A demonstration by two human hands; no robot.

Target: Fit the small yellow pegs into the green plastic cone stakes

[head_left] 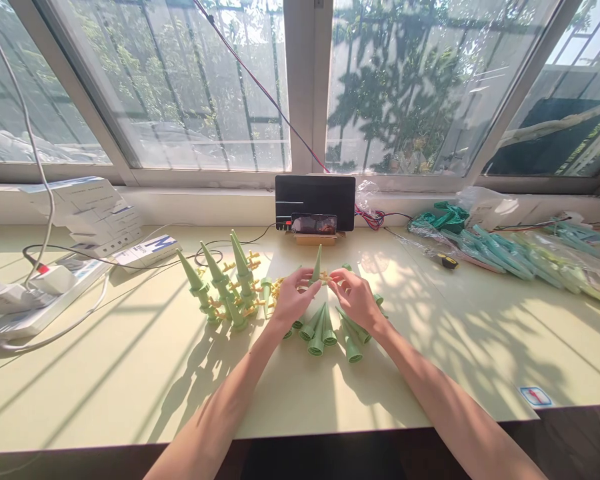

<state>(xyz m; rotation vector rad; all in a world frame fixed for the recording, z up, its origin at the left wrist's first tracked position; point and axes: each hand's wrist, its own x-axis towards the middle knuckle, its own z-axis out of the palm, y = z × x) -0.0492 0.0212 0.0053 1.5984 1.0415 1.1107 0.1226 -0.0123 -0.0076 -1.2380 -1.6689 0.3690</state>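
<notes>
Pointing upward, a green plastic cone spike [318, 261] is held in the closed fingers of my left hand [295, 293]. The fingertips of my right hand [355, 293] pinch a small yellow plastic valve [324, 275] at the side of that spike; whether it is seated in the spike I cannot tell. Under and in front of both hands lie several loose green cones [317, 341], their open threaded ends toward me. Left of my left hand stand several upright green spikes [219, 273] fitted with yellow valves. Behind that hand, a pile of yellow valves [276, 288] is partly covered.
A tablet [315, 190] and a phone [314, 224] lean on a cardboard stand by the window. At left are a power strip [45, 303] with cables and white boxes [87, 210]. Bagged teal items [500, 250] lie at right, near a black-yellow object [448, 261].
</notes>
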